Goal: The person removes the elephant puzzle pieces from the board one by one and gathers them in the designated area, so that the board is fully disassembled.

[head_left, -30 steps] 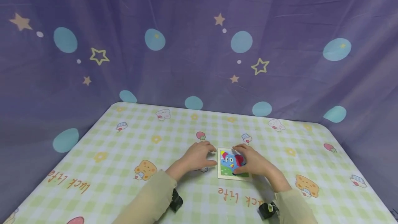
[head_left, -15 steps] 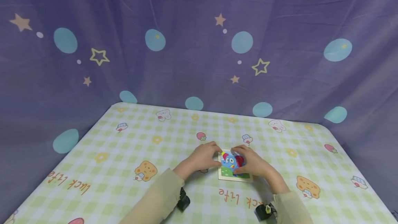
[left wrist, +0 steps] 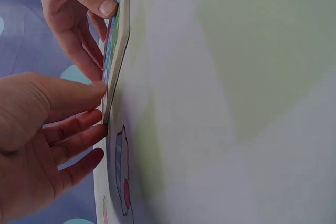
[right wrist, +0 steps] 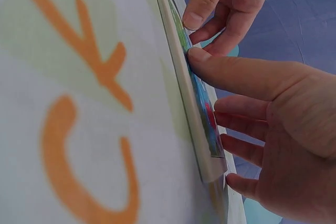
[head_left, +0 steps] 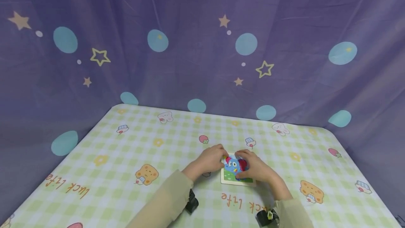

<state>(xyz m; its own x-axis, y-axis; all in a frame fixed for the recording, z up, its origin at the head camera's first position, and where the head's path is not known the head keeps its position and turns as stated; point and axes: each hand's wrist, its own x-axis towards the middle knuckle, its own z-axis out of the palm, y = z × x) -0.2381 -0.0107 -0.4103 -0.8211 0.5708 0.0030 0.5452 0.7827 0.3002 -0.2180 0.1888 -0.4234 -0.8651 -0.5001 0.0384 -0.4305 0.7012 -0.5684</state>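
A square wooden puzzle (head_left: pixel 232 177) with a pale frame lies flat on the table, showing a blue elephant with red ears on green ground. My right hand (head_left: pixel 257 166) spans the right part of the picture. In the right wrist view its thumb (right wrist: pixel 199 56) rests on the face of the puzzle, the other fingers at the far side. Beside the left edge is my left hand (head_left: pixel 209 159), its thumb (left wrist: pixel 94 93) touching the puzzle's left corner and its fingers at the edge. Both hands have loosely bent fingers, which hide parts of the picture.
A green-and-white checked tablecloth (head_left: pixel 177 129) with printed drawings covers the table. Behind it hangs a purple curtain (head_left: pixel 196 73) with stars and blue ovals. A black camera is strapped to each wrist.
My left hand has moved right, from beside the puzzle until it touches the left edge. The right hand stays over the right part of the picture with little movement.
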